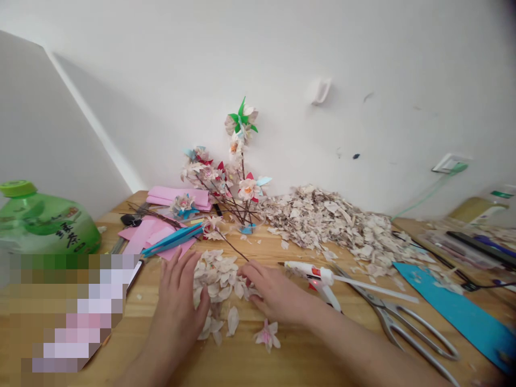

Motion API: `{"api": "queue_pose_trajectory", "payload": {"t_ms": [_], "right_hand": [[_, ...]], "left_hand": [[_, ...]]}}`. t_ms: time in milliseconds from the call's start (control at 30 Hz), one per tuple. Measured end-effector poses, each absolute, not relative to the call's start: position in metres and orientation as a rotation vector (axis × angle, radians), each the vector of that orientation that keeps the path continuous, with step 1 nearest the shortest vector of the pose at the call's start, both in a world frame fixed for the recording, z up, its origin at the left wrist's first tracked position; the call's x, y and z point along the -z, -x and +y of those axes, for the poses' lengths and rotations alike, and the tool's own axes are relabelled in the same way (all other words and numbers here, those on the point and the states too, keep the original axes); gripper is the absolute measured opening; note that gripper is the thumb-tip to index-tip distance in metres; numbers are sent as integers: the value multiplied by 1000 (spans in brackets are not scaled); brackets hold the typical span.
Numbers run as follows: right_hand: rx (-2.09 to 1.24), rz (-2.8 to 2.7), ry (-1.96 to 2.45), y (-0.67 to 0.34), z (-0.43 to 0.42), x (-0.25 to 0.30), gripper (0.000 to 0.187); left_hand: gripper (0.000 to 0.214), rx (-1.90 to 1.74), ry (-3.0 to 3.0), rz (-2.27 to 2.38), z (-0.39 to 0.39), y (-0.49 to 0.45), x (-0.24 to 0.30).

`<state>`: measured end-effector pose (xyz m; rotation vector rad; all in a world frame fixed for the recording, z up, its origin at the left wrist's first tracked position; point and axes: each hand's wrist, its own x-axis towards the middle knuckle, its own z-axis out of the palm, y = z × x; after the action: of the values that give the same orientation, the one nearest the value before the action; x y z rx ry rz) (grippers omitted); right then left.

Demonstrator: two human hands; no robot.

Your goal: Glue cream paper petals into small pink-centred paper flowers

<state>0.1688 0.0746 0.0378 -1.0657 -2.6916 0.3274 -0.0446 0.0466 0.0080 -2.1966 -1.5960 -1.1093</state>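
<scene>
My left hand (pixel 179 301) rests at the left side of a loose heap of pale petals (pixel 221 277), fingers stretched and thumb apart, holding nothing. At the heap's right edge, my right hand (pixel 278 290) is open, its fingers curved over the petals with thumb and fingertips apart. A thin twig with a pale flower (pixel 212 228) at its far end runs down to my right fingertips; it appears to lie beneath them. Below my right hand lies a pink-centred flower (pixel 266 336). Pale blue-handled tweezers (pixel 173 240) lie beyond my left hand.
Behind stand flowered twigs (pixel 242 201) in a bunch. A large scrap-petal pile (pixel 334 215) lies back right. A glue gun (pixel 310 271), scissors (pixel 399 317) and a blue sheet (pixel 455 312) lie right. Pink paper (pixel 177 196), a green bottle (pixel 48 220) and a partly blurred phone (pixel 135 274) are left.
</scene>
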Motion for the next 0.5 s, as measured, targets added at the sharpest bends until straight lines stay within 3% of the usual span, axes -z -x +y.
{"api": "queue_pose_trajectory", "payload": {"t_ms": [200,500], "right_hand": [[-462,-2716,1020,-166,76,-31,43],[-877,-2196,1142,-169,80,-20,37]], "left_hand": [[50,1119,2085,-1639,45,42,-10],[46,1173,2143,-1587,44,40,-9]]}}
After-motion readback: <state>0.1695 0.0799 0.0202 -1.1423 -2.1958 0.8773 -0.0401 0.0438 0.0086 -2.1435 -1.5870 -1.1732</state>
